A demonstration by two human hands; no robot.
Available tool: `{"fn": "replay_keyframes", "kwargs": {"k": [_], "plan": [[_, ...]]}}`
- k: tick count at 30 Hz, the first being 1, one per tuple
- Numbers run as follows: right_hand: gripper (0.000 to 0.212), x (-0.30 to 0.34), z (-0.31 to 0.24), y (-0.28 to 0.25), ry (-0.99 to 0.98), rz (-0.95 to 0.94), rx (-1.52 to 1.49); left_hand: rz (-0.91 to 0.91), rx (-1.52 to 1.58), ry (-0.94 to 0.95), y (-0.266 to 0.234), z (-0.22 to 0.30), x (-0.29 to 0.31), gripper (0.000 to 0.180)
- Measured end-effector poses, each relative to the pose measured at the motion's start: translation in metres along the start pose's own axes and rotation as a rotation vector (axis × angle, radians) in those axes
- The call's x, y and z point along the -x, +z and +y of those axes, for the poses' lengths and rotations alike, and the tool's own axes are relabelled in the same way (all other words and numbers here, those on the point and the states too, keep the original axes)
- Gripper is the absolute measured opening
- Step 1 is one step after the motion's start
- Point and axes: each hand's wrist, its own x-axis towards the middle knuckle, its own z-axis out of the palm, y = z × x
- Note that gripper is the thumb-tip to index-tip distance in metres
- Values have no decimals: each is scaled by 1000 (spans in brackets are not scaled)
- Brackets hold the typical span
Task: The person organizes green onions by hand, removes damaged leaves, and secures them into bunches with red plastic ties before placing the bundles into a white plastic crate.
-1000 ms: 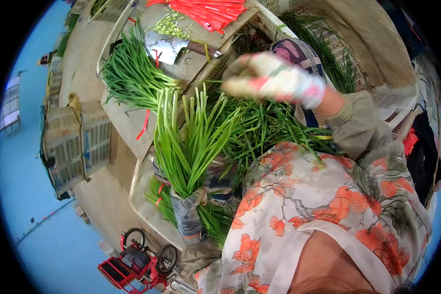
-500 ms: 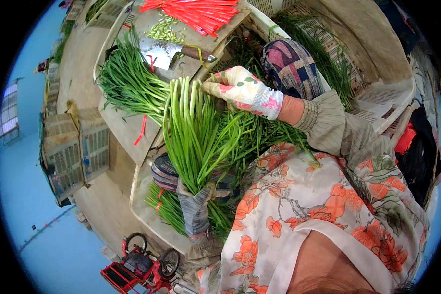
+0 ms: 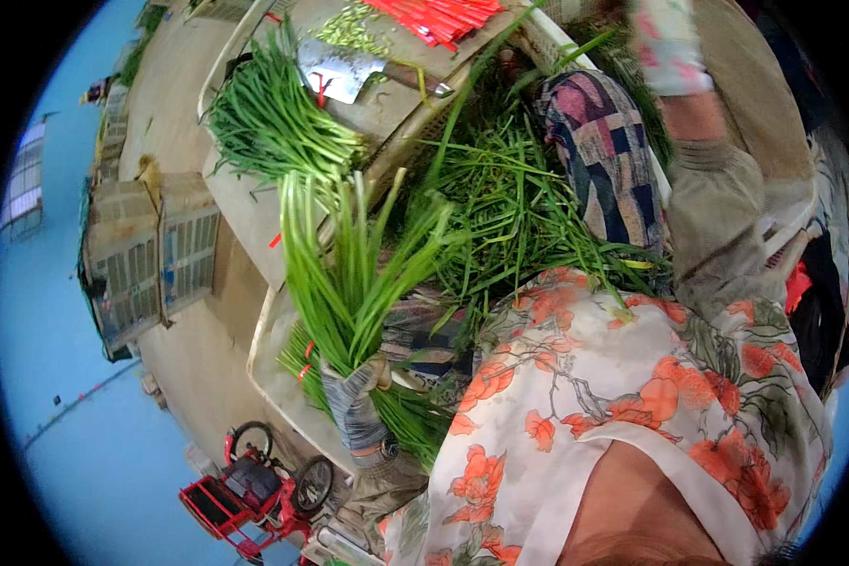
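My left hand (image 3: 354, 401), in a grey knitted glove, is closed round the leafy lower part of a bunch of garlic chives (image 3: 335, 283); the pale stalk ends point up and fan apart. My right hand (image 3: 668, 47), in a white floral glove, is at the upper right edge, near the chives lying beyond my knee. Motion smears it and its fingers cannot be made out. Loose chive leaves (image 3: 509, 208) are heaped between my legs. A larger pile of chives (image 3: 278, 127) rests on the board (image 3: 241, 208), beside a cleaver (image 3: 340, 71).
Red tie strips (image 3: 439, 19) and cut chive ends (image 3: 354, 28) lie on the board's far part. More chives with red ties (image 3: 316, 377) are below my left hand. Plastic crates (image 3: 127, 269) stand on the floor to the left, and a red tricycle (image 3: 255, 491) at lower left.
My right hand has left the stalk ends and swung to the upper right. The bunch in my left hand now spreads wider, its top farther left. The leaf heap shows more openly.
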Motion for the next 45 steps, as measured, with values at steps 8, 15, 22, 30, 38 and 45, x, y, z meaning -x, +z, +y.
{"fn": "replay_keyframes", "kwargs": {"k": [8, 15, 22, 30, 38, 45], "plan": [[58, 121, 1, 47, 559, -1018, 401, 7, 13, 60, 7, 3, -12, 46], [37, 171, 40, 96, 1154, -387, -335, -151, 27, -50, 30, -1, -17, 57], [29, 86, 59, 35, 460, -283, -37, -234, -11, -59, -10, -11, -17, 50], [37, 77, -22, 4, -979, -430, 1314, -316, 83, -55, -36, 23, -32, 50], [61, 116, 3, 42, 130, -1186, 623, -422, 137, -135, -6, -8, -46, 50], [46, 148, 55, 87, 527, -463, -236, -463, -88, -164, 51, -24, -44, 29]]}}
